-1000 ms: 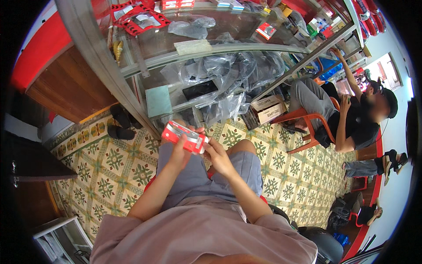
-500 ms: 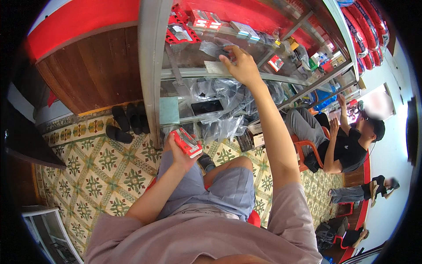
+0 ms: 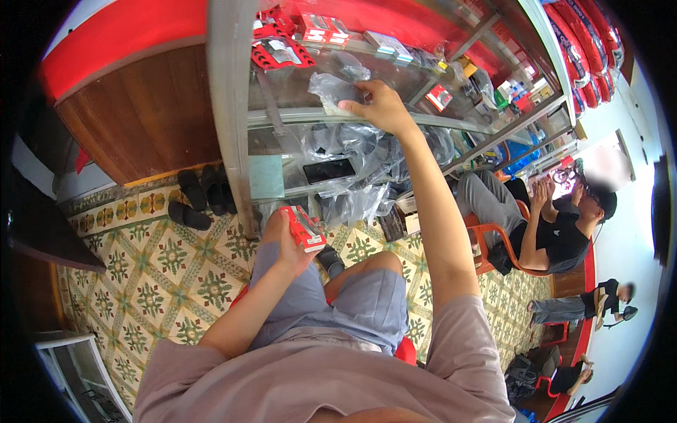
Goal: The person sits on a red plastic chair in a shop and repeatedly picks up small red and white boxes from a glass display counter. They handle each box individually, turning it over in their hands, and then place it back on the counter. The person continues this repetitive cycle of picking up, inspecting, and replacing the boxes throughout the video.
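A small red and white box (image 3: 305, 228) sits in my left hand (image 3: 293, 254), fingers wrapped round it above my left knee. My right hand (image 3: 384, 109) reaches forward to the glass shelf (image 3: 296, 84) of the display cabinet. Thumb and fingers there pinch a crumpled clear plastic bag (image 3: 331, 92) over the shelf's front rail. Just behind it lies another small clear bag (image 3: 350, 65). Red and black packaging (image 3: 282, 53) rests farther left on that shelf.
Below the shelf are a dark phone (image 3: 329, 170), a pale green flat piece (image 3: 266, 176) and piled clear plastic bags (image 3: 360, 204). Black slippers (image 3: 189, 215) lie on the tiled floor at left. A seated person (image 3: 557, 236) in black is at the right.
My right hand has drawn slightly left with the clear plastic bag, which now spreads out more. The box in my left hand has tilted a little. The seated person's hands have come together.
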### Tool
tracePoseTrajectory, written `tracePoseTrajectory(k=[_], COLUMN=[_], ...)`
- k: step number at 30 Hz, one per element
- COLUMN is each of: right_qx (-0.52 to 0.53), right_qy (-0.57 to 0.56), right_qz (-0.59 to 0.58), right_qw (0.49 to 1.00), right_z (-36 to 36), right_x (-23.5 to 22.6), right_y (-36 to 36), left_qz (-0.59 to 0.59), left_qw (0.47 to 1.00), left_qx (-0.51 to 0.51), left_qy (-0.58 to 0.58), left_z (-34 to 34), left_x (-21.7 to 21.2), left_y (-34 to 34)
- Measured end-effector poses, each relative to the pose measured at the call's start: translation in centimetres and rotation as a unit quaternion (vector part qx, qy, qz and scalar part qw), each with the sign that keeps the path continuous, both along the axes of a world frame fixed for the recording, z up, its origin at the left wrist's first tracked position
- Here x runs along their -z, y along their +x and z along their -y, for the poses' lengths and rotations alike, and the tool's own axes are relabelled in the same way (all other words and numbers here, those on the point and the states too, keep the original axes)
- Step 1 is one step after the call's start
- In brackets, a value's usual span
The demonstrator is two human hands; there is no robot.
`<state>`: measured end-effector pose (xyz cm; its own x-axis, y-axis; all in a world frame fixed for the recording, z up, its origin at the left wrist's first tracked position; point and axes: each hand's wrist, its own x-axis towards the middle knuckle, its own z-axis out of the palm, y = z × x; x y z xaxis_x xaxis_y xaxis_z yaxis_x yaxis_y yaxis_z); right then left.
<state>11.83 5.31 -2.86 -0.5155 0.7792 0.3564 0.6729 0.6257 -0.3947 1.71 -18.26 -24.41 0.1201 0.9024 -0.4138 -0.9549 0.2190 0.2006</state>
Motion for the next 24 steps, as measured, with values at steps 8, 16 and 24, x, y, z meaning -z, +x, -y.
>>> tracePoseTrajectory(k=[8,16,24], right_qx=[-0.007,0.038,-0.032], right_qy=[-0.053,-0.030,-0.099], right_qz=[-0.089,-0.030,-0.289], right_qw=[0.995,0.998,0.952], right_z=[1.5,0.9,8.3], right_x=[0.1,-0.2,0.9], right_y=[0.5,-0.4,0.4], left_qz=[-0.013,-0.047,-0.048], left_qw=[1.000,0.999,0.999], left_qx=[-0.013,0.022,0.004], left_qy=[0.002,-0.015,0.006], left_z=[-0.5,-0.8,-0.8], left_x=[1.1,1.0,0.7], left_y=[-0.8,-0.9,-1.7])
